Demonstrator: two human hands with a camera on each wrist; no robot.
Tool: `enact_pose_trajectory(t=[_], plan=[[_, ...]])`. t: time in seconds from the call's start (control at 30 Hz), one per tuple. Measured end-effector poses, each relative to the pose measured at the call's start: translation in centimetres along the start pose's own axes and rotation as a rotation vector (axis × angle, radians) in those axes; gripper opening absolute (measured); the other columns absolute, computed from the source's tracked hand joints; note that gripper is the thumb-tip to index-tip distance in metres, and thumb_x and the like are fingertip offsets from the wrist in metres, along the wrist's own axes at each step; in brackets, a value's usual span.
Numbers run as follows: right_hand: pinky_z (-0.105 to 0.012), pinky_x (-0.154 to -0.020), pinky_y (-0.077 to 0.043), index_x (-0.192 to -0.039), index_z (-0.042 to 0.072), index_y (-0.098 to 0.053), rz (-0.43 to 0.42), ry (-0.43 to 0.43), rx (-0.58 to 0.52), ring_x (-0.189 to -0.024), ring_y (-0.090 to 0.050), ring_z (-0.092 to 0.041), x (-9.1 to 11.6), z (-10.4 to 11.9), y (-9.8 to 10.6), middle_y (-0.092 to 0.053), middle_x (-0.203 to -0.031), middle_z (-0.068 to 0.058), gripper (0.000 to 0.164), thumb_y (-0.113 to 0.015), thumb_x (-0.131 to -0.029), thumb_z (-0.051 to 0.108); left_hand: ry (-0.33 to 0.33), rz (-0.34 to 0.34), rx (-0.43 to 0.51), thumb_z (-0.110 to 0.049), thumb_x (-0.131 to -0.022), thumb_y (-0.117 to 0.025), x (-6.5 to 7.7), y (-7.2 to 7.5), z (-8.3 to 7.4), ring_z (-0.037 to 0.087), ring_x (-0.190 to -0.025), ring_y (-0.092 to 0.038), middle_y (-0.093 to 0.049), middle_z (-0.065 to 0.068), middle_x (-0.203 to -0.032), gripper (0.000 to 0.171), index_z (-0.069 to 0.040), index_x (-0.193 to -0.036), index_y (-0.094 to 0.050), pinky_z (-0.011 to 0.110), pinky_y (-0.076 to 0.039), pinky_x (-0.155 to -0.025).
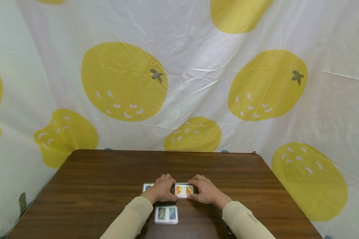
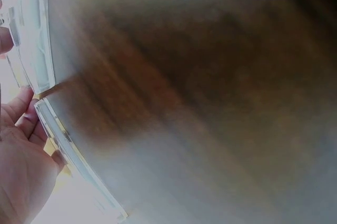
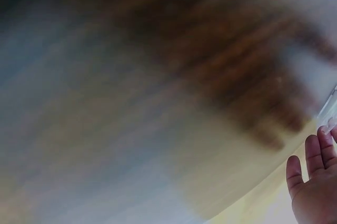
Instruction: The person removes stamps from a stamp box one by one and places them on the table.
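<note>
A flat clear case [image 1: 180, 190] with two orange-and-yellow picture cards lies between the two hands on the table. At its left end, the left hand [image 1: 164, 189] grips the edge with its thumb near the front corner and its fingers at the back corner. The right hand [image 1: 205, 190] holds the right end the same way, partly covering it. Behind the left hand shows a second case [image 1: 147, 187], mostly hidden. Nearer the person lies a third case [image 1: 166, 214] with two greenish-blue pictures. In the right wrist view, the fingers [image 3: 314, 155] reach to a clear edge.
The dark wood-grain table [image 1: 113, 169] has rounded far corners. Behind it hangs a pale cloth [image 1: 191, 83] printed with big yellow fruit. The forearms in cream sleeves [image 1: 128, 217] come in on either side of the nearest case.
</note>
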State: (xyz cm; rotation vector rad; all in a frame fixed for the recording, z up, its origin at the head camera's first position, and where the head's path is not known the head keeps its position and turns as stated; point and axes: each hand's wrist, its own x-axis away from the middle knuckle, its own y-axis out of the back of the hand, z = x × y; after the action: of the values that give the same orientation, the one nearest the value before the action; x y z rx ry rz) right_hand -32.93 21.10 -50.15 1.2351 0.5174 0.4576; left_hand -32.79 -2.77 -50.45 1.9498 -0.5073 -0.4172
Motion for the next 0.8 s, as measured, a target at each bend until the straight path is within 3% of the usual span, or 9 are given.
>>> enact_pose_trajectory(t=[0.8], plan=[[-0.049,-0.093,-0.045,-0.130,0.010,-0.062,0.008,-0.050,-0.058,-0.111,-0.054,-0.029,0.81,-0.33,0.71,-0.056,-0.121,-0.007,0.063,-0.074,-0.085,0.051,0.016,0.007,-0.003,-0.033,-0.074,-0.077,0.09,0.08,-0.28,0.027,-0.111,-0.045,-0.051,0.003,-0.114,0.051,-0.008,-0.116,-0.063,0.055,-0.029,-0.105]])
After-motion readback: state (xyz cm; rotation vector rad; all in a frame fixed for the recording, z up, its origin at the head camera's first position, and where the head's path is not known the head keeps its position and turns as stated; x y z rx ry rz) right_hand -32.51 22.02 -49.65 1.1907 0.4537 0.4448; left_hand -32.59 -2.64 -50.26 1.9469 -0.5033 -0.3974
